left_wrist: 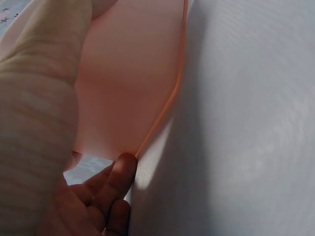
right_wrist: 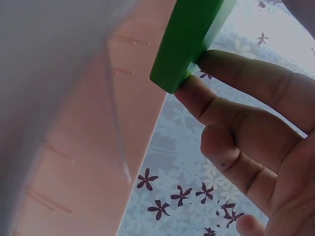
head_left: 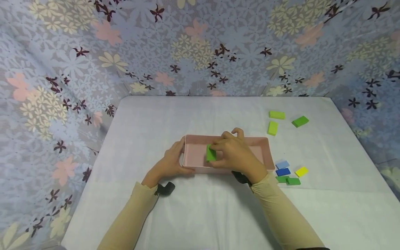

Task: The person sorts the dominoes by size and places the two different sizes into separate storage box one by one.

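A long, shallow pink box (head_left: 197, 154) lies crosswise on the white table. Holding its left end is my left hand (head_left: 172, 159), with the thumb along the near side and the fingers at the end wall. In the left wrist view those fingertips (left_wrist: 125, 164) meet the box's orange-lit lower edge. My right hand (head_left: 234, 151) reaches over the box and pinches a green block (head_left: 210, 153) between thumb and fingers. The right wrist view shows the block (right_wrist: 184, 46) tilted, with two fingertips against one side; the thumb is hidden there.
Right of the box lie a light blue block (head_left: 282, 165), a dark blue block (head_left: 283, 172), a yellow block (head_left: 301, 171) and two green blocks (head_left: 293, 181). Farther back are two lime blocks (head_left: 272, 128) and another green block (head_left: 300, 121). A flowered cloth (head_left: 200, 48) hangs behind the table.
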Demonstrator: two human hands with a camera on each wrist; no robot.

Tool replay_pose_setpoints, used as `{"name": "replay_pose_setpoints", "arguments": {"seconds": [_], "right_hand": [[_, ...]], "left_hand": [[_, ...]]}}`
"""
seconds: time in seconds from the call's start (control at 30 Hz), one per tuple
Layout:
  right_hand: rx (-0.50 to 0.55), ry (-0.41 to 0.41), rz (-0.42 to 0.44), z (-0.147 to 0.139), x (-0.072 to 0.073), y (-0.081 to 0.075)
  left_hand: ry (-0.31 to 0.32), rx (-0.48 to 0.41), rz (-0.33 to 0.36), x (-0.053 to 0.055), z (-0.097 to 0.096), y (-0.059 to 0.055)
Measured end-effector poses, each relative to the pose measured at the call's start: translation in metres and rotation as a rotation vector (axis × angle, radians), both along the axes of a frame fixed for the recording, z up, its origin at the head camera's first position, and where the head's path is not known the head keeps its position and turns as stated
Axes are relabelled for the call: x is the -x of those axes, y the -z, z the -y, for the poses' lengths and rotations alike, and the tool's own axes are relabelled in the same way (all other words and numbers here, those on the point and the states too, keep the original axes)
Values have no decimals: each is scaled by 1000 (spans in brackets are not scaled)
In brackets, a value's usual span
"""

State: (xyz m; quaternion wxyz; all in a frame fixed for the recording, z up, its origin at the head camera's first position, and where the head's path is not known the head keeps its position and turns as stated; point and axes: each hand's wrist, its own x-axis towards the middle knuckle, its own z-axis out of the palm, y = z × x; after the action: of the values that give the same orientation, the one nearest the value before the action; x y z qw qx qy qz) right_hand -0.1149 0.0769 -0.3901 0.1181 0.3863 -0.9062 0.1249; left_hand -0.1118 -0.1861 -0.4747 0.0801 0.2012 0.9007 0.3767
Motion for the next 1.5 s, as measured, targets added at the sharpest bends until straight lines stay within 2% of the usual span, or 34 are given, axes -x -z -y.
{"name": "replay_pose_setpoints", "arguments": {"seconds": [0.5, 1.0, 1.5], "right_hand": [[20, 15, 32, 24, 12, 3], [-33, 78, 83, 42, 19, 2], [-17, 91, 126, 52, 21, 18]], "left_hand": [[29, 0, -24, 14, 9, 0], [32, 24, 25, 16, 8, -15], [10, 42, 18, 12, 2, -8]]}}
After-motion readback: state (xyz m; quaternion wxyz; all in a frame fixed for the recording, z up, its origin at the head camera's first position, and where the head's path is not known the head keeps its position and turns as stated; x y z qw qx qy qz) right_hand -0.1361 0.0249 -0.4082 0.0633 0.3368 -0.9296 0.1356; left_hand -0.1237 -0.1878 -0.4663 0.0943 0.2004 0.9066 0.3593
